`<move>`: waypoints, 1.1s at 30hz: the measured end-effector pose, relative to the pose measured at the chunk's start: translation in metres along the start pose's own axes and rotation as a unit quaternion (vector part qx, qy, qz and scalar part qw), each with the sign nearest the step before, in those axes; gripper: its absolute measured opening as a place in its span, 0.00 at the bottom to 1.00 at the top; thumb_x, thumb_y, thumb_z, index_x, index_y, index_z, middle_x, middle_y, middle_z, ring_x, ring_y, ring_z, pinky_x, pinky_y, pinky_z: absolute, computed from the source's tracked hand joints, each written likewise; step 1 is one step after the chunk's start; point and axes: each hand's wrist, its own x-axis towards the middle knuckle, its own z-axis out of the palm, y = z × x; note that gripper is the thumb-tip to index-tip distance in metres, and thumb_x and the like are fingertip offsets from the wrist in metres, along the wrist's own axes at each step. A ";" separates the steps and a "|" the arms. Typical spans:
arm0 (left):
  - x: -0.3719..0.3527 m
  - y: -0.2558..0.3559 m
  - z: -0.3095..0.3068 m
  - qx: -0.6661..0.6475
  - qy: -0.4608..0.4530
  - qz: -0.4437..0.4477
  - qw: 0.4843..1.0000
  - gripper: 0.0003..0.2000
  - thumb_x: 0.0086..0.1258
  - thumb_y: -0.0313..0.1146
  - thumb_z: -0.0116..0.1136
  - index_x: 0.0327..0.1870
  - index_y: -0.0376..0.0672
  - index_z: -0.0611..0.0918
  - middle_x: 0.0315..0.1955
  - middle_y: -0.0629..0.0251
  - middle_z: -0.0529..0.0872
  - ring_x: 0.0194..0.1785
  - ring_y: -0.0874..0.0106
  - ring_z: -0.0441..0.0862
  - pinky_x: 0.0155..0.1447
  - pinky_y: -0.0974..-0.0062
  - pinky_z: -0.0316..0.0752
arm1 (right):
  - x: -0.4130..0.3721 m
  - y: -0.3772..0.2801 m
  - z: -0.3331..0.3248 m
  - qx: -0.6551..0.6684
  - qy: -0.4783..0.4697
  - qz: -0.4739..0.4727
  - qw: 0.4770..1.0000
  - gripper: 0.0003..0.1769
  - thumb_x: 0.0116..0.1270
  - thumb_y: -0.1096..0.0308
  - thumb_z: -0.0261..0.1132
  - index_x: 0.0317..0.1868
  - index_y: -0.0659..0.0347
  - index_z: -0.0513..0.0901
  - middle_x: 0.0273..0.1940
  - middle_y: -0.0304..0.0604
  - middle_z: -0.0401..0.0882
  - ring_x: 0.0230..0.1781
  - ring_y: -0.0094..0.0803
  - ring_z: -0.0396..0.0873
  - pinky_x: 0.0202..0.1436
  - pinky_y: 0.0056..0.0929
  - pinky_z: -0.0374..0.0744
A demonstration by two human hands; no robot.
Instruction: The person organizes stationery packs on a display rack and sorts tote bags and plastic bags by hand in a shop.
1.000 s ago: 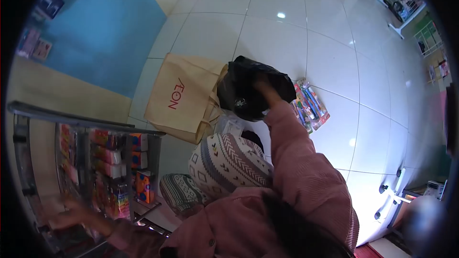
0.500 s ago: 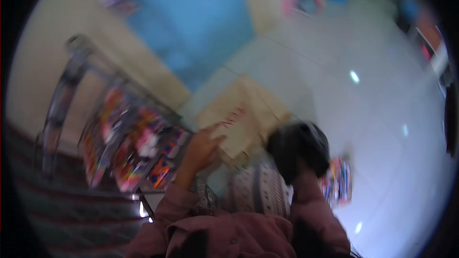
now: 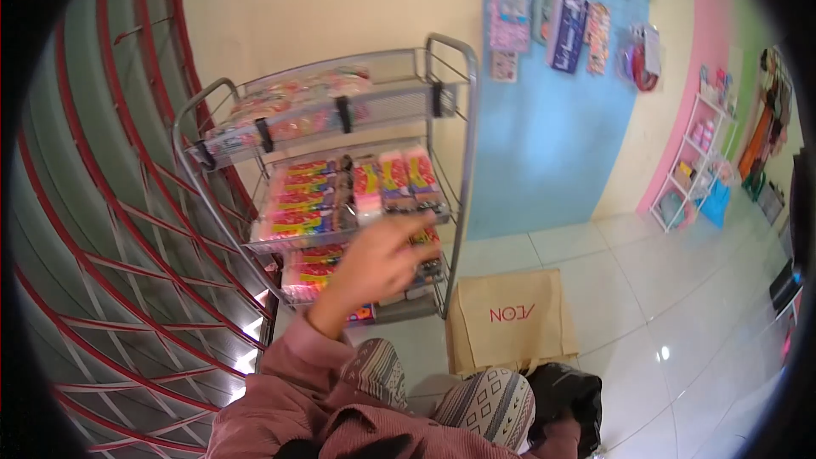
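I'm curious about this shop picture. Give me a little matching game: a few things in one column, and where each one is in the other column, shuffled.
Things:
1. left hand
2. tan bag
3. black bag
4. hanging packs

Places:
A. on the blue wall panel
B. on the floor beside the rack
C. raised in front of the rack's shelves
D. lowest in view, by the patterned knee

Pairs: 1-C, 2-B, 3-D, 4-A.
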 end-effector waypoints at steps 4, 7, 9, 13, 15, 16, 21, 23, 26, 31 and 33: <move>0.002 -0.048 -0.114 0.190 0.209 -0.042 0.958 0.18 0.52 0.23 0.54 0.47 0.43 0.82 0.51 0.53 0.79 0.53 0.55 0.76 0.55 0.58 0.70 | -0.076 -0.073 -0.030 0.086 -0.106 0.017 0.990 0.42 0.43 0.74 0.68 0.63 0.62 0.65 0.46 0.42 0.76 0.41 0.31 0.77 0.44 0.30 0.77; -0.001 -0.074 -0.170 0.271 0.263 -0.122 0.918 0.15 0.57 0.26 0.56 0.46 0.42 0.81 0.48 0.55 0.80 0.54 0.57 0.75 0.58 0.59 0.67 | -0.156 -0.133 -0.061 0.095 -0.187 0.004 0.978 0.44 0.41 0.75 0.69 0.64 0.62 0.64 0.46 0.42 0.75 0.41 0.29 0.76 0.43 0.29 0.77; -0.009 -0.094 -0.185 0.294 0.244 -0.181 0.906 0.12 0.58 0.29 0.57 0.44 0.41 0.81 0.45 0.58 0.80 0.52 0.59 0.75 0.58 0.60 0.66 | -0.216 -0.182 -0.086 0.070 -0.236 -0.034 0.969 0.46 0.39 0.76 0.70 0.64 0.62 0.63 0.46 0.41 0.75 0.40 0.28 0.76 0.43 0.28 0.77; -0.031 -0.127 -0.171 0.360 0.210 -0.160 0.895 0.08 0.57 0.34 0.60 0.33 0.42 0.77 0.34 0.63 0.78 0.41 0.61 0.73 0.51 0.63 0.64 | -0.330 -0.316 -0.121 -0.014 -0.274 -0.221 0.936 0.49 0.37 0.77 0.71 0.65 0.62 0.62 0.46 0.40 0.74 0.40 0.27 0.76 0.42 0.27 0.77; -0.032 -0.129 -0.170 0.341 0.206 -0.176 0.900 0.07 0.57 0.33 0.59 0.32 0.41 0.77 0.34 0.62 0.77 0.41 0.61 0.72 0.52 0.62 0.63 | -0.366 -0.403 -0.107 0.082 -0.256 -0.335 0.903 0.59 0.31 0.72 0.78 0.68 0.62 0.57 0.64 0.46 0.66 0.63 0.34 0.66 0.65 0.32 0.65; -0.033 -0.129 -0.171 0.333 0.205 -0.184 0.902 0.07 0.57 0.33 0.59 0.32 0.41 0.77 0.33 0.61 0.77 0.41 0.60 0.72 0.52 0.62 0.63 | -0.376 -0.447 -0.100 0.020 -0.231 -0.403 0.885 0.64 0.26 0.69 0.79 0.70 0.63 0.56 0.66 0.46 0.64 0.65 0.34 0.64 0.68 0.34 0.62; -0.035 -0.133 -0.170 0.323 0.222 -0.181 0.902 0.08 0.55 0.34 0.60 0.31 0.41 0.76 0.32 0.62 0.76 0.39 0.61 0.71 0.51 0.61 0.62 | -0.377 -0.660 -0.004 -0.128 -0.023 -0.556 0.821 0.41 0.56 0.63 0.65 0.69 0.62 0.57 0.35 0.42 0.78 0.29 0.26 0.76 0.35 0.23 0.76; -0.036 -0.133 -0.170 0.319 0.217 -0.183 0.904 0.08 0.55 0.34 0.60 0.31 0.41 0.76 0.32 0.62 0.76 0.39 0.61 0.71 0.51 0.61 0.62 | -0.324 -0.729 0.032 -0.160 -0.065 -0.522 0.835 0.46 0.52 0.51 0.69 0.65 0.67 0.60 0.37 0.45 0.82 0.35 0.31 0.80 0.42 0.31 0.77; -0.034 -0.134 -0.172 0.314 0.210 -0.189 0.906 0.08 0.57 0.35 0.59 0.31 0.41 0.76 0.32 0.62 0.76 0.39 0.61 0.71 0.51 0.62 0.62 | -0.304 -0.773 0.093 -0.275 -0.009 -0.449 0.850 0.41 0.43 0.45 0.71 0.53 0.67 0.77 0.40 0.48 0.84 0.41 0.36 0.82 0.47 0.40 0.77; -0.036 -0.136 -0.173 0.316 0.211 -0.179 0.908 0.09 0.55 0.37 0.60 0.29 0.43 0.76 0.28 0.64 0.73 0.35 0.63 0.70 0.48 0.62 0.64 | -0.277 -0.777 0.149 -0.521 0.058 -0.332 0.784 0.38 0.59 0.42 0.57 0.59 0.66 0.74 0.61 0.55 0.71 0.57 0.47 0.74 0.59 0.43 0.72; -0.037 -0.138 -0.171 0.317 0.212 -0.175 0.907 0.09 0.56 0.37 0.60 0.29 0.43 0.76 0.28 0.65 0.73 0.35 0.64 0.70 0.48 0.62 0.63 | -0.289 -0.779 0.142 -0.539 -0.013 -0.308 0.784 0.40 0.61 0.39 0.55 0.61 0.64 0.73 0.62 0.55 0.70 0.61 0.47 0.71 0.62 0.44 0.70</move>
